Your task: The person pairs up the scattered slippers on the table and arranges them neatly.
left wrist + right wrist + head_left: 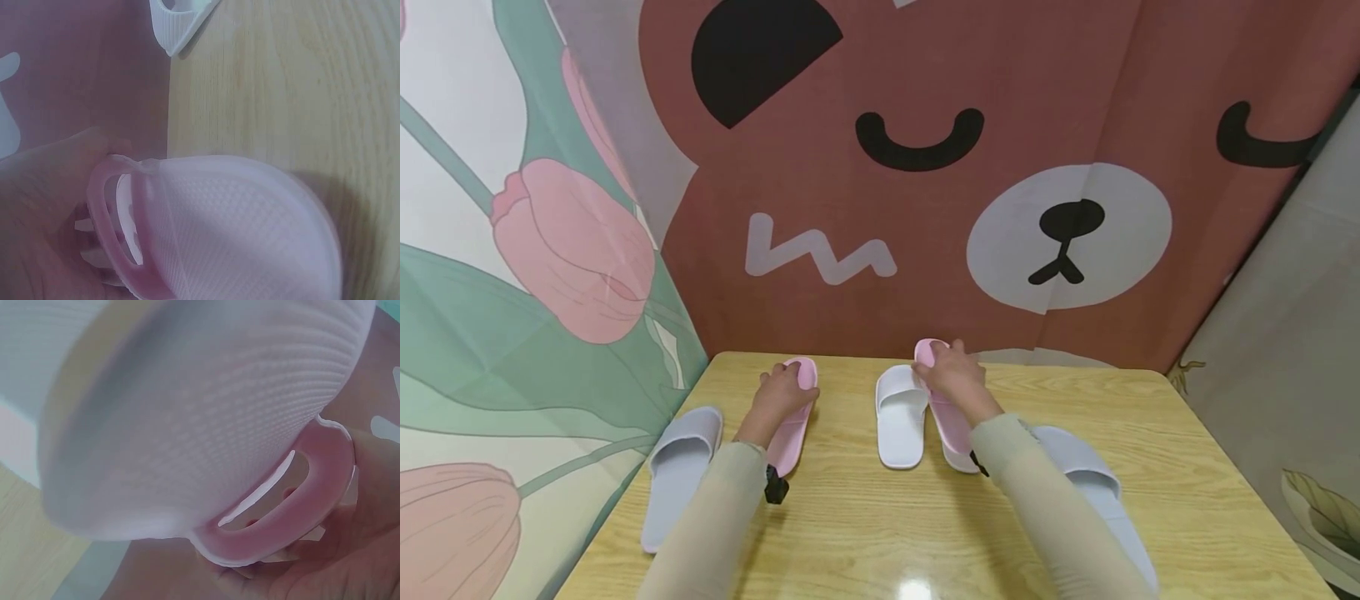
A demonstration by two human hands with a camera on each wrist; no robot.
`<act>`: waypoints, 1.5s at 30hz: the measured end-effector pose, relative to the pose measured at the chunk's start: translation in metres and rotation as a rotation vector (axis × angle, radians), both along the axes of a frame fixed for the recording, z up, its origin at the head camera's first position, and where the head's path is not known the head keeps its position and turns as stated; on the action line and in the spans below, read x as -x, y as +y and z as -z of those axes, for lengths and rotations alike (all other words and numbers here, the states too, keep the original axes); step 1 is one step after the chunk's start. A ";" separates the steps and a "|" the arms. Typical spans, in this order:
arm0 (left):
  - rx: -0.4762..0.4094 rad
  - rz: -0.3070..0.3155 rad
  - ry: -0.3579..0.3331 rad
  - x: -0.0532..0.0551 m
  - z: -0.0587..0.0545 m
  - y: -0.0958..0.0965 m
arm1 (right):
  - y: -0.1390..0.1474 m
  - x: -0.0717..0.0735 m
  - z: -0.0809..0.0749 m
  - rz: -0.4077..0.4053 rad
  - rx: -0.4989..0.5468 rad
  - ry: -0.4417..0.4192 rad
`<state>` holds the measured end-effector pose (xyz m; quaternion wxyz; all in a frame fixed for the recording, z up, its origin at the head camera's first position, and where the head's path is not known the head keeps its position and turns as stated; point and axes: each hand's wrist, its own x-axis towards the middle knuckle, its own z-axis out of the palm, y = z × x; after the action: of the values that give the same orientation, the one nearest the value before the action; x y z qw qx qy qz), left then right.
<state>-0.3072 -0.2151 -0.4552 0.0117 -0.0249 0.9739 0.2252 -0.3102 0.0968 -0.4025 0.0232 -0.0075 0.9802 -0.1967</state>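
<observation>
Behind the wood-grained table (865, 525) hangs a reddish-brown bear-print sheet (940, 217); a tulip-print sheet (572, 250) lines the table's left, a greyish leaf-print sheet (1285, 333) its right; bright glare (914, 590) marks its surface.

Left grip (779, 395), right grip (956, 375) curled

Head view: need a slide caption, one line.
Left hand grips one pink slipper, right hand a second pink slipper, with a white slipper between them on the table.

- Cloth-walled nook; home or studio, cannot tell
- Twelve o'clock: bear-print hanging (940, 217)
- Ten o'clock: tulip-print hanging (572, 250)
- Two o'clock: plant-print hanging (1277, 333)
- Six o'clock: wood-grain counter (865, 533)
</observation>
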 end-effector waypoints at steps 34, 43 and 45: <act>0.014 0.016 -0.032 0.006 0.006 0.000 | -0.054 0.003 0.008 0.019 0.009 0.035; -0.001 0.016 -0.032 0.004 0.006 0.000 | -0.064 0.004 0.010 0.015 0.004 0.034; -0.006 0.015 -0.030 0.004 0.006 0.000 | -0.066 0.005 0.010 0.016 -0.001 0.041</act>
<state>-0.3117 -0.2148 -0.4609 0.0281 -0.0212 0.9731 0.2275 -0.3150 0.0306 -0.4122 0.0015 -0.0038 0.9805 -0.1964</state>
